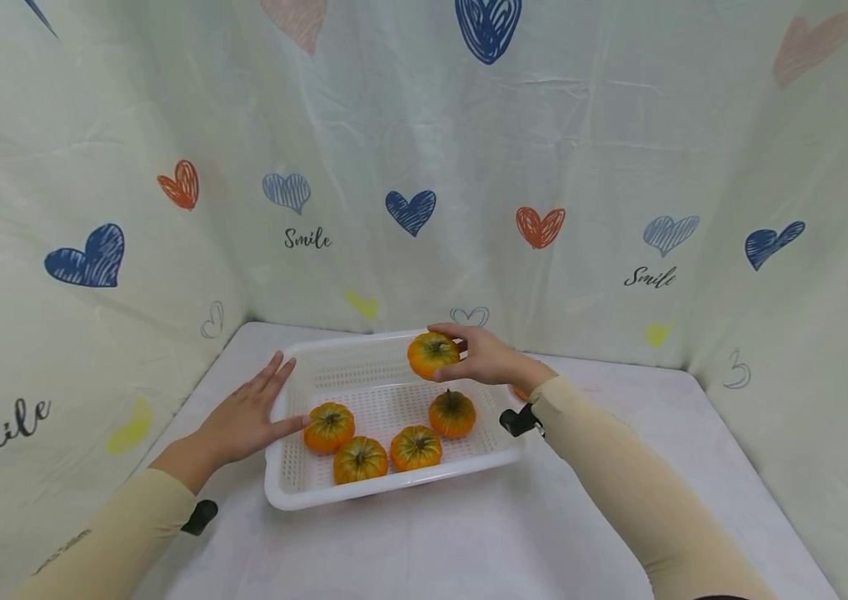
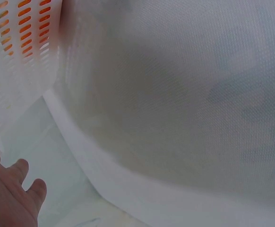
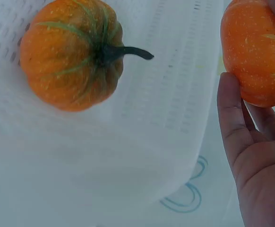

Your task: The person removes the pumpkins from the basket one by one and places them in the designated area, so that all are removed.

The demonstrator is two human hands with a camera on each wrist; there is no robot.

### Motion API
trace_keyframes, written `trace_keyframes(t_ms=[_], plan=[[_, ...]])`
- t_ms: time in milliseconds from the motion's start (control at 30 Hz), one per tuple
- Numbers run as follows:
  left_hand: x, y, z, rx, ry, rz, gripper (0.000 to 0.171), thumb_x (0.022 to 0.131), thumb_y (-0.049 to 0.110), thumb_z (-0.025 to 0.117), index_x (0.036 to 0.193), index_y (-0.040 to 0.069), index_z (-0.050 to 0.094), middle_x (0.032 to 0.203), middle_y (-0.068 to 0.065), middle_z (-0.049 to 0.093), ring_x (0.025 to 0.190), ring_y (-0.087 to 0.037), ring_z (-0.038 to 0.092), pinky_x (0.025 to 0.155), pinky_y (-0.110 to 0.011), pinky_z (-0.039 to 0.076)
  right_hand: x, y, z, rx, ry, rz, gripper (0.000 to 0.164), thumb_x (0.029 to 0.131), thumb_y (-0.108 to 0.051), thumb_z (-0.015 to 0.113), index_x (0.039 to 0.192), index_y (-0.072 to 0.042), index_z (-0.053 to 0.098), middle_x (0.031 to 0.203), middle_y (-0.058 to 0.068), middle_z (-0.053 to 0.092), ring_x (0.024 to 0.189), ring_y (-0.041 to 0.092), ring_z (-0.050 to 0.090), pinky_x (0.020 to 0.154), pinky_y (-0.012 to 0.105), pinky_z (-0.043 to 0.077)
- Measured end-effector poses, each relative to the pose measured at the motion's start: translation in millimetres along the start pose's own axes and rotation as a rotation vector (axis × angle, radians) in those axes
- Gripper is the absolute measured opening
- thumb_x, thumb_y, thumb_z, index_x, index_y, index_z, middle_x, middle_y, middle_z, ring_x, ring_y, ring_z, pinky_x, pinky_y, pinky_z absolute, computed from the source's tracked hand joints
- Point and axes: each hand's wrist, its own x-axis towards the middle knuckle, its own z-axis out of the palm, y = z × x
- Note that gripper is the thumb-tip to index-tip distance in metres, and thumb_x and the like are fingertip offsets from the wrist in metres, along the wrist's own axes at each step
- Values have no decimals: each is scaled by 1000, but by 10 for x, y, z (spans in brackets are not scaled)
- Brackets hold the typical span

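Placing seems in hand — the right hand [image 1: 490,354] grips a pumpkin [image 1: 430,356] above the basket [image 1: 394,482], the left hand [image 1: 247,417] spreads straight-fingered at its side — calling next for gentle lowering.

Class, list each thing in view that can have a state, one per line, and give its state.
Basket: upright, uncovered
Raised pumpkin: gripped, off the basket floor
Other four pumpkins: inside the basket, stems up
Right hand: gripping the raised pumpkin
Left hand: fingers spread, at the basket's left end
Orange thing at the basket's right edge: mostly hidden, state unclear
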Motion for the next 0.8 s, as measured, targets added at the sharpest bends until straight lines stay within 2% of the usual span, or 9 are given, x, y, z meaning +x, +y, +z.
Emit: trace_keyframes(t_ms=[233,433,567,800], plan=[[4,-25,23,4,2,3,99,92,61,58,160,5,12,165,-21,4,145,-48,16,111,-68,20,-213,94,-208,45,50,-6,81,84,-30,83,153,-20,42,135,6,53,113,28,55,86,33,56],[6,-27,26,6,1,-2,99,92,61,58,160,5,12,165,-21,3,145,-48,16,111,-68,20,-422,207,-414,9,124,6,80,85,-29,81,153,-15,41,134,9,55,111,30,56,90,38,55],[1,0,13,1,5,-5,99,91,60,59,159,5,14,165,-21,5,145,-48,17,110,-68,21,-587,323,-550,-3,180,34,80,85,-29,80,153,-16,41,138,10,53,115,32,55,96,45,52],[-3,12,6,3,11,-4,99,91,60,60,159,5,14,165,-21,5,145,-47,18,111,-67,21,-849,591,-703,43,228,130,82,86,-33,80,155,-18,37,149,12,44,123,37,53,98,50,49]])
